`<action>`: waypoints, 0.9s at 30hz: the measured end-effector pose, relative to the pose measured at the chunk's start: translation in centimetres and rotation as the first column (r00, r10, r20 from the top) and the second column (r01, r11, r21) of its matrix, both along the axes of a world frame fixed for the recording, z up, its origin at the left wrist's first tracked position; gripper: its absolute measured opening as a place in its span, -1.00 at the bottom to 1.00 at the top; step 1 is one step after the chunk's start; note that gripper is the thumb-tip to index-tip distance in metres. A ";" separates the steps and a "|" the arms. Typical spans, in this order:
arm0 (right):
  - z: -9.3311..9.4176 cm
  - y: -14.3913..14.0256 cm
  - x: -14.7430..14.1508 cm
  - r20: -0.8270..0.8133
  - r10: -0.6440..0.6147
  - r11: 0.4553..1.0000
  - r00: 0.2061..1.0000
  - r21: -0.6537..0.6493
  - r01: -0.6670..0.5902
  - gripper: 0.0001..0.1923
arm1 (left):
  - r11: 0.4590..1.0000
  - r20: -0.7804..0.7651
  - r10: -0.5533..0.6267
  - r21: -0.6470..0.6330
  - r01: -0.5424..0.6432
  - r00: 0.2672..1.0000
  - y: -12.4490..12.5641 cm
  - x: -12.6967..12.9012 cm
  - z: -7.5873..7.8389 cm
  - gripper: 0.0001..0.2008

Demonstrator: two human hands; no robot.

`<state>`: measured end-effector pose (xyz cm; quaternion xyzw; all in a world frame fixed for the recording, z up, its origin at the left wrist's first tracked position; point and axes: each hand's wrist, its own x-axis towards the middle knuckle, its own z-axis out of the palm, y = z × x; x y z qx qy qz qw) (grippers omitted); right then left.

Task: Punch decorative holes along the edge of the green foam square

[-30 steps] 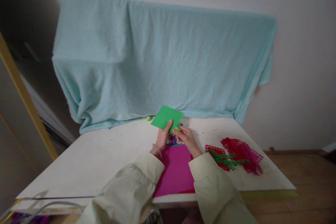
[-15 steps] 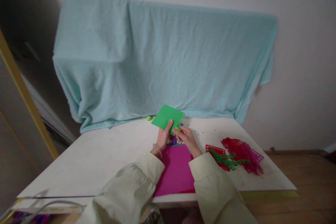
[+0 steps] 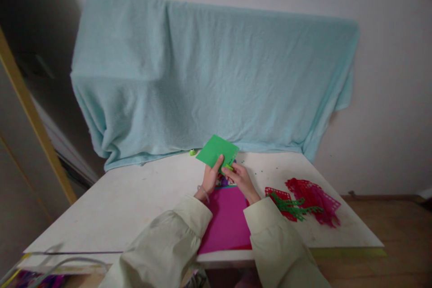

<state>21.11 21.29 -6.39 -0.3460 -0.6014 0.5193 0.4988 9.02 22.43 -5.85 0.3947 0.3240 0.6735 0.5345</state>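
Green square paper sheet [image 3: 216, 151] sits lifted off the bench, near the far edge at its middle, tilted up toward me. My left hand [image 3: 210, 179] has its grip closed on the sheet's lower edge, thumb on top. My right hand [image 3: 242, 179] is closed on a small yellow-green tool [image 3: 228, 166] at the sheet's right edge, where a row of small punched holes shows; I cannot tell what kind of tool it is. To work this edge well, I judge I should keep the left grip firm and close to the tool so the paper does not flex, and line each bite up with the last hole. A magenta paper sheet [image 3: 227, 218] lies flat under my wrists at the near edge of the white bench [image 3: 135, 202]. Red and green lacy paper cut-outs [image 3: 303, 201] lie in a loose pile toward the right edge. No container is in view; nothing here holds anything. A pale blue cloth [image 3: 209, 76] drapes over something along the far edge.
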 end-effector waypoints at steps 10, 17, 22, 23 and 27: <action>0.3 -0.2 -0.3 -0.011 0.001 1.000 1.000 -0.004 -0.001 -0.64 | 0.997 0.001 0.025 0.078 -0.025 1.000 -0.2 0.2 0.4 -0.61; 0.1 -0.1 -0.2 0.020 -0.036 0.999 0.999 -0.021 0.036 -0.62 | 1.000 -0.024 0.004 0.015 -0.004 1.000 -0.2 0.3 -0.1 -0.59; -0.2 -0.1 -0.2 -0.040 -0.063 0.998 0.997 -0.024 0.062 -0.65 | 1.000 -0.056 -0.020 -0.003 0.019 0.998 -0.1 0.5 -0.6 -0.58; -0.1 -0.1 -0.2 -0.046 -0.069 0.997 0.997 -0.031 0.068 -0.65 | 1.000 -0.054 -0.024 0.005 0.024 0.998 -0.1 0.6 -0.7 -0.57; 0.1 -0.1 -0.3 -0.041 -0.083 0.996 0.996 -0.042 0.081 -0.64 | 0.999 -0.072 -0.044 0.015 0.045 0.996 0.0 0.7 -0.8 -0.55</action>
